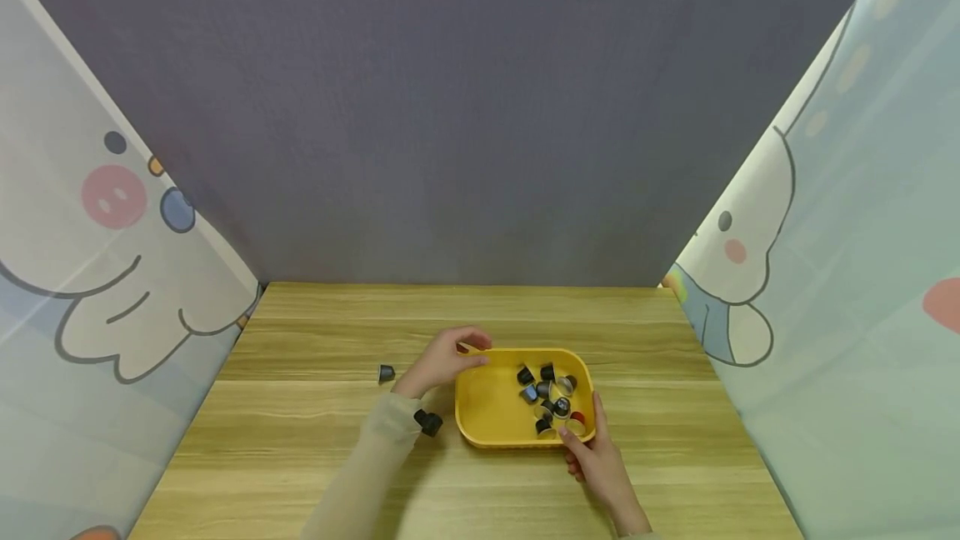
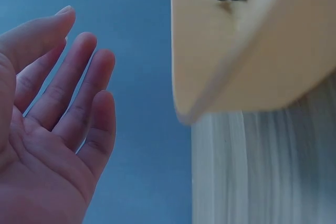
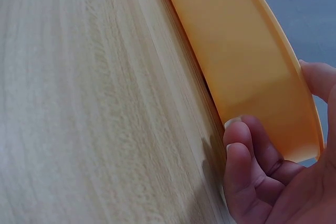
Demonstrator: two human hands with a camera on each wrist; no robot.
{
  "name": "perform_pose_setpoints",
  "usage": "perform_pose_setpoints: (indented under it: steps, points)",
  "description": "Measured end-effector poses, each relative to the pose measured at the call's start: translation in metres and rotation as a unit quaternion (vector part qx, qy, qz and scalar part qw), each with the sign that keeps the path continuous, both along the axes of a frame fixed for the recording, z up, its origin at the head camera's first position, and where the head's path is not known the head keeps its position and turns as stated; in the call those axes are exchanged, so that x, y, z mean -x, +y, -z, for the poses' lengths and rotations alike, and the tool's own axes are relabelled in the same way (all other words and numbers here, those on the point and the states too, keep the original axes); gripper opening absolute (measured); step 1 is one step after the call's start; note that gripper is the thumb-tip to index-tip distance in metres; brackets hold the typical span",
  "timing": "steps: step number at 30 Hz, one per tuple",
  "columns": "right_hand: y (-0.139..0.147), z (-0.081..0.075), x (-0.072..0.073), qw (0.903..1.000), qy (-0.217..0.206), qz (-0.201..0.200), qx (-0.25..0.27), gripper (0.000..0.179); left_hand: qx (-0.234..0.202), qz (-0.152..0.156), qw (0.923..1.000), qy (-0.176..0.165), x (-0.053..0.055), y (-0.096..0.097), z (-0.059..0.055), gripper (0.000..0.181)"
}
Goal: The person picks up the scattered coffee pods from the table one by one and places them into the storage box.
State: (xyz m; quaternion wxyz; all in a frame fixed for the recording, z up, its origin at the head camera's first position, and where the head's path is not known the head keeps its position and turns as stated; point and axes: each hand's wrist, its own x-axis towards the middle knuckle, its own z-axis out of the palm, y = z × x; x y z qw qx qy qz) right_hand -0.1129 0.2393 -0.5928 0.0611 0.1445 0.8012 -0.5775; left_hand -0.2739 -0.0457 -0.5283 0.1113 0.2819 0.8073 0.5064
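A yellow plastic tray (image 1: 483,411) with rounded corners holds several small coffee capsules (image 1: 544,390), mostly dark, gathered toward its right side. My right hand (image 1: 603,469) grips the tray's front right corner; in the right wrist view the thumb lies at the rim and the fingers (image 3: 239,161) curl against the outer wall. At the back left corner is my left hand (image 1: 438,363), its thumb and fingers spread near the rim. The left wrist view shows that palm (image 2: 47,156) with loosely bent fingers and nothing in it, beside the tray wall (image 2: 220,66).
One dark capsule (image 1: 386,373) lies on the wood-grain table (image 1: 315,407) left of my left hand. A small black object (image 1: 430,423) shows at the left sleeve's edge. A grey panel (image 1: 465,148) rises behind the table, with cartoon-printed curtains (image 1: 810,307) on both sides.
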Motion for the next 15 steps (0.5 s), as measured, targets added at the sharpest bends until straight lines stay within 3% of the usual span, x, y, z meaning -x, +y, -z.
perform_pose_setpoints:
  steps: [1, 7, 15]
  points:
    - [0.0, 0.0, 0.0, 1.0, -0.002, 0.002, 0.001, 0.095, -0.004, -0.008, 1.0, -0.004, -0.003, -0.002, -0.003, 0.023]
    - [0.0, -0.001, 0.0, 1.0, -0.006, 0.001, 0.0, 0.095, -0.03, -0.055, 0.9981, -0.005, -0.008, -0.023, 0.005, 0.023]
    - [0.001, -0.002, 0.001, 1.0, -0.005, -0.001, -0.001, 0.094, -0.039, -0.102, 0.9939, -0.018, -0.015, -0.047, 0.025, 0.031]
